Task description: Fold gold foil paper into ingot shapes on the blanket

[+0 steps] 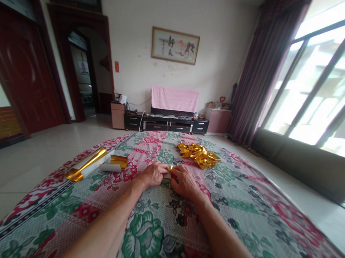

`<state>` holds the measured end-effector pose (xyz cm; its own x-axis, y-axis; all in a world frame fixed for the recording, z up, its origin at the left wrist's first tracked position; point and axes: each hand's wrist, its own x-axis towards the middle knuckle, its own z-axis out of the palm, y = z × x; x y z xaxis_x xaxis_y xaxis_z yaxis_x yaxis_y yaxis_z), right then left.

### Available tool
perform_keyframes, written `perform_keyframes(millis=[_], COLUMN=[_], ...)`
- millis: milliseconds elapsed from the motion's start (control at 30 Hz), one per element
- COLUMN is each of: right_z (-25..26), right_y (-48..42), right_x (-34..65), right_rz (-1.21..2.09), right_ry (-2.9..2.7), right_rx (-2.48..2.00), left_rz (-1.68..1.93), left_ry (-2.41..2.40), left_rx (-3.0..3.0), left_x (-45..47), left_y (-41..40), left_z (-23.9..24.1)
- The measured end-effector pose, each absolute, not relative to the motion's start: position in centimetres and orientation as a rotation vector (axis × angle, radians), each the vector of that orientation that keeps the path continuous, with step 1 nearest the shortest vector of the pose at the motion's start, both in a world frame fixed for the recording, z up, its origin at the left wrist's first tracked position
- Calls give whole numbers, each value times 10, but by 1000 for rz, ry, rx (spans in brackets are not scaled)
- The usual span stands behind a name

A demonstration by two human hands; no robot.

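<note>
My left hand (154, 174) and my right hand (184, 180) meet over the middle of the flowered cloth. Their fingers are closed on a small piece of gold foil paper (171, 168), mostly hidden, with a shiny bit showing between them. Just beyond my right hand lies a pile of folded gold foil pieces (198, 154). On the left, a larger curled sheet of gold foil paper with a white back (86, 163) rests beside a smaller curled gold and white sheet (114, 163).
A patterned red, green and white cloth (143, 235) covers the surface before me. Past its far edge stands a low black cabinet (167, 124), with a pink cloth (174, 98) draped over something on it. Purple curtains (259, 68) and a bright window (322, 86) are on the right.
</note>
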<state>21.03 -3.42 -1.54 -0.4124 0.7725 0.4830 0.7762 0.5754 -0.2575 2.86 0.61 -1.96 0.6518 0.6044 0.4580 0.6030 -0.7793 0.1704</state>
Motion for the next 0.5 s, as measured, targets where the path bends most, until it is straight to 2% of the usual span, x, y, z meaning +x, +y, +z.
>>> perform_keyframes(millis=[500], right_z=[-13], right_y=[-35], right_x=[211], right_rz=[-6], right_ry=[-2238], right_rx=[-1163], left_rz=[969], left_ry=[1045], left_rx=[2598], left_x=[28], left_y=[6], left_z=[-22])
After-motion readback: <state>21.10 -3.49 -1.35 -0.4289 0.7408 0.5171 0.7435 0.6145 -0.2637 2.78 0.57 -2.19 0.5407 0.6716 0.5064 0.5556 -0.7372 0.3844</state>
